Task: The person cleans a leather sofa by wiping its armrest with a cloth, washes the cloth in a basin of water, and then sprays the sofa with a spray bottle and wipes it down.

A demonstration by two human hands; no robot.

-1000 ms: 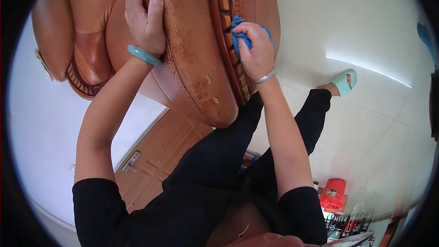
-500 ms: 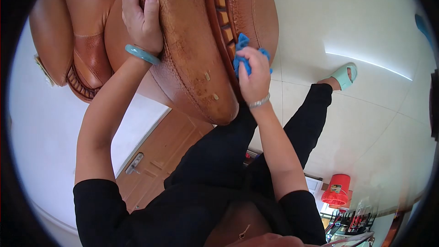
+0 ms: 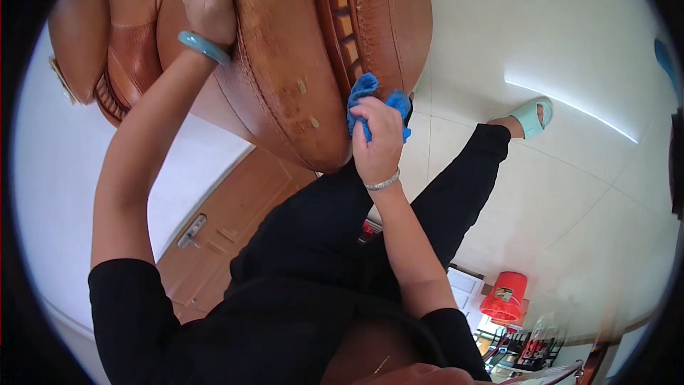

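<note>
Clutching blue cloth [image 3: 363,88] with right hand [image 3: 379,135] fingers at armrest [image 3: 279,50] end; left hand [image 3: 210,3] unclenched; loose folds might snag trim [image 3: 343,26].

Blue cloth [image 3: 363,87] in right grip [image 3: 378,137], brown sofa [image 3: 281,50]

The brown leather armrest [image 3: 285,50] runs beneath the left hand [image 3: 209,0], which lies on its edge, and stretches across toward the right hand [image 3: 378,135]. Between the two hands its surface is scuffed, with two small pale patches [image 3: 303,87] nearer the right hand. A slatted trim strip [image 3: 344,25] runs down its side to just beyond the right hand, where a bunched blue cloth [image 3: 363,88] sits against the strip's end. Right of that hand spreads pale tiled floor [image 3: 563,199], a mint slipper [image 3: 528,118] resting on it
</note>
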